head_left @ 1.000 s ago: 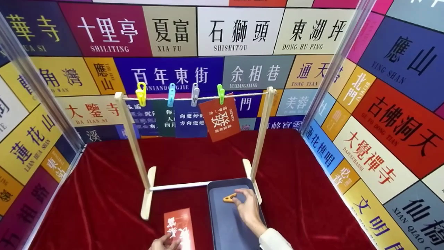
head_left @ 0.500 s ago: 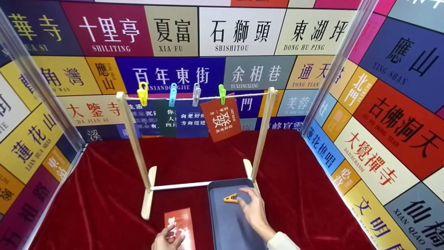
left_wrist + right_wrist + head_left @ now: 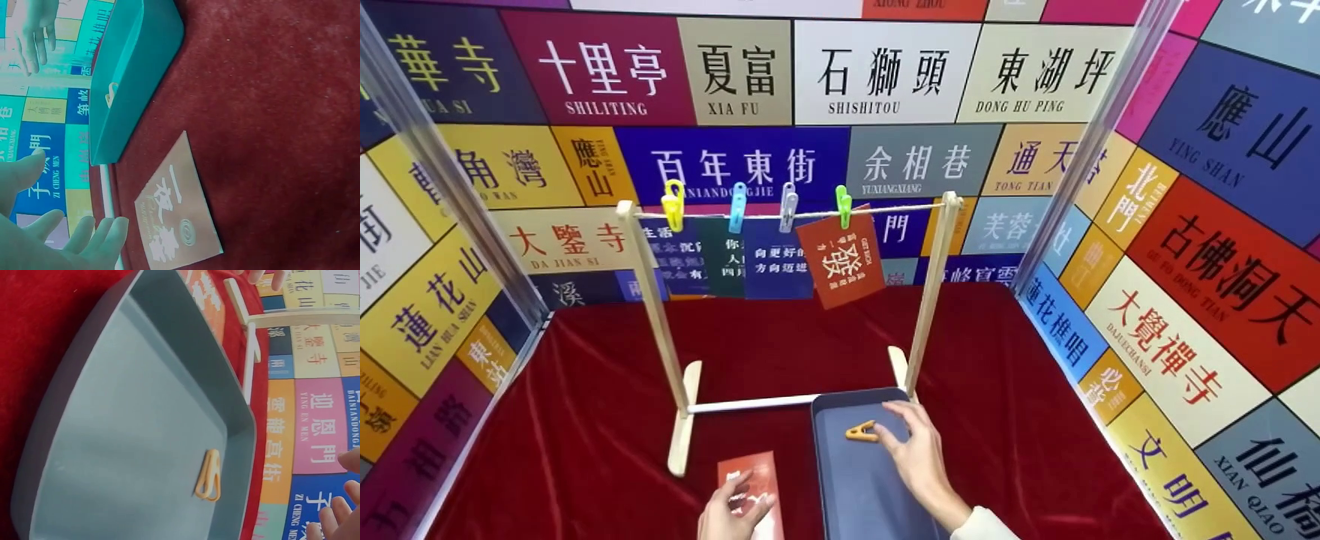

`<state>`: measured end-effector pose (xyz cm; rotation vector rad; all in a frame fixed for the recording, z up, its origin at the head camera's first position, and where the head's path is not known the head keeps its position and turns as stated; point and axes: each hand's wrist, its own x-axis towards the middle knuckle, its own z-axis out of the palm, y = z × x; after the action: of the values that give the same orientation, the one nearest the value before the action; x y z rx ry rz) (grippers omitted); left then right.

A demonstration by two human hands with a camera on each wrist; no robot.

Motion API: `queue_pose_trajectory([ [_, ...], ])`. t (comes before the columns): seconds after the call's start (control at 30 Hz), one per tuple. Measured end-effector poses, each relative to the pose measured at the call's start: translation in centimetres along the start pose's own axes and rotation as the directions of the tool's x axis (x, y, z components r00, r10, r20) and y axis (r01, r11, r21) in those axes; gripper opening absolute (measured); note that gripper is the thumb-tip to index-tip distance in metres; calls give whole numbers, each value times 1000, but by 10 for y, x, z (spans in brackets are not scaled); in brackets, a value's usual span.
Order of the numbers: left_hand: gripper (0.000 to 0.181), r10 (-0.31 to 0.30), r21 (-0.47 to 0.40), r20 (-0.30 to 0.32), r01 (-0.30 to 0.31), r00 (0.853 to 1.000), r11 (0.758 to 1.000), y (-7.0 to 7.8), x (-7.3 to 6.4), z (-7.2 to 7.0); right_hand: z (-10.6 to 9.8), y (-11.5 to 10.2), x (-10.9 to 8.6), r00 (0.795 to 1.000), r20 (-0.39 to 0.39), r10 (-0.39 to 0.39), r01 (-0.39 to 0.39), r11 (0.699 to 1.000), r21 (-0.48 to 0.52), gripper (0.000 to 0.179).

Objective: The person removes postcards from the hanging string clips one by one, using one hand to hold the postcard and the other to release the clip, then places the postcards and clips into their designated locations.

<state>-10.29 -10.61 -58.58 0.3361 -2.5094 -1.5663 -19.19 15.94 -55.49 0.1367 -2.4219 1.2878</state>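
Note:
In the head view my right hand (image 3: 922, 457) is over the grey tray (image 3: 832, 487), its thumb and fingers apart. An orange clothespin (image 3: 862, 431) lies in the tray just left of those fingers; the right wrist view shows the clothespin (image 3: 209, 475) on the tray floor, apart from the hand (image 3: 340, 512). My left hand (image 3: 731, 510) hovers over a red card (image 3: 765, 480) and hides part of its white lettering. Nothing is between its spread fingers. The left wrist view shows this card (image 3: 179, 214) flat on the cloth, with the left hand (image 3: 67, 242) raised beside it.
A wooden frame (image 3: 660, 330) with a string stands behind the tray. On the string, yellow, blue, lilac and green clothespins (image 3: 844, 206) hold cards, including a tilted red one (image 3: 847, 262). Dark red cloth (image 3: 585, 420) covers the table. Lettered walls (image 3: 885, 67) enclose it.
My right hand has drawn slightly right, away from the orange clothespin, which stays in the tray. My left hand has moved forward and right over the red card.

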Motion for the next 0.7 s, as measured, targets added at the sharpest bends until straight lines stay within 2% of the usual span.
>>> queue_pose_trajectory([
  [0.17,53,21,-71,4,-21,1000,997,11,0,0,-5,-8,1,1000,-4,10,-9,1000,23,34],
  [0.3,52,26,-139,18,-23,1000,990,21,0,-1,-9,-14,1,1000,-17,-15,15,1000,20,35],
  [0.57,54,59,-198,78,-43,995,979,37,2,-5,-21,-21,-2,990,-42,-137,136,990,-40,36],
  [0.7,54,55,-237,98,-30,994,971,43,4,-7,-27,-23,1,963,-71,-260,252,962,-101,39],
])
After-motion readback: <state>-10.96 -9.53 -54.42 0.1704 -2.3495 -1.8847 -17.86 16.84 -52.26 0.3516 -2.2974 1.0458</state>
